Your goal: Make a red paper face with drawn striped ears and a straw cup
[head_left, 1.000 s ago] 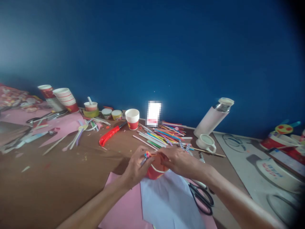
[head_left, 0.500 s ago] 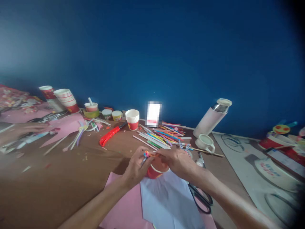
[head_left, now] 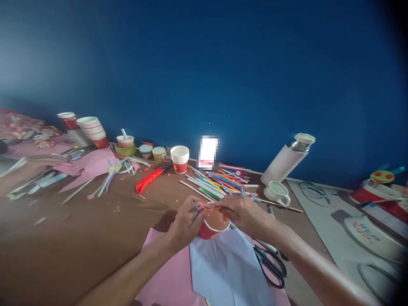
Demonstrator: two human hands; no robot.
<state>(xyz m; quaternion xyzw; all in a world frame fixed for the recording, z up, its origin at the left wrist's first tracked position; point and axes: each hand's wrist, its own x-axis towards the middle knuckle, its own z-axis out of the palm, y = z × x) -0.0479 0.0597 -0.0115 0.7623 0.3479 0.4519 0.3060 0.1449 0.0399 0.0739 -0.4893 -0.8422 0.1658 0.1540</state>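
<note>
Just in front of me a red paper cup [head_left: 210, 231] with a white rim stands at the top of blue-grey paper [head_left: 229, 267] and pink paper [head_left: 165, 272]. My left hand [head_left: 188, 221] is closed at the cup's left side, on a small colourful piece [head_left: 199, 206] and an orange strip above the rim. My right hand [head_left: 245, 214] reaches over the cup's right side, its fingers pressed together at the strip's other end. The fingertips of my right hand are partly hidden.
Straws [head_left: 212, 185] lie beyond the cup, with a red cutter [head_left: 149, 180], stacked cups [head_left: 179, 159] and a lit screen [head_left: 208, 153]. Black scissors [head_left: 272, 267], a mug [head_left: 276, 192] and a flask [head_left: 287, 158] are right. Another person's hand [head_left: 38, 168] is at left.
My right hand has shifted slightly right and the orange strip shows more between my hands. The whole view has moved a little. The other person's hand at left has moved right.
</note>
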